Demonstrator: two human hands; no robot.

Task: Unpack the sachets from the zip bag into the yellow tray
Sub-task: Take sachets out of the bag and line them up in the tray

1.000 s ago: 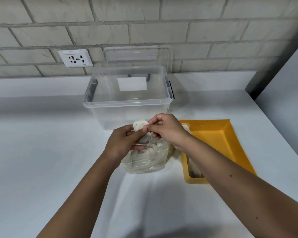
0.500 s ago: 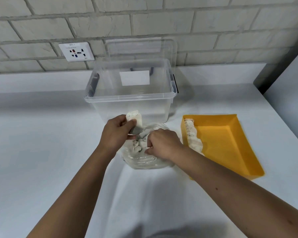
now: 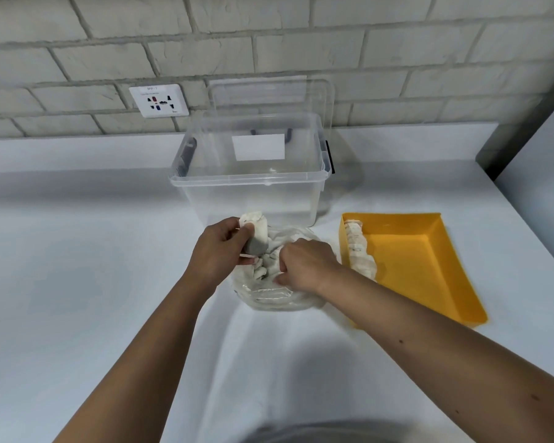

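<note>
Dropped from your left hand (image 3: 219, 251), your right hand (image 3: 304, 265) now digs into the zip bag (image 3: 269, 297), fingers curled, catch hidden. Left hand grips stacked sachets (image 3: 257, 231); yellow tray (image 3: 429, 266) lies at the bag's 3 o'clock. Overloading that stack risks spillage.

No text can be read: print on the wall socket plate (image 3: 158, 100) and the sachets (image 3: 359, 247) is too blurred.

clear zip bag (image 3: 274, 295) beside sachet-lined yellow tray (image 3: 429, 266)
</note>
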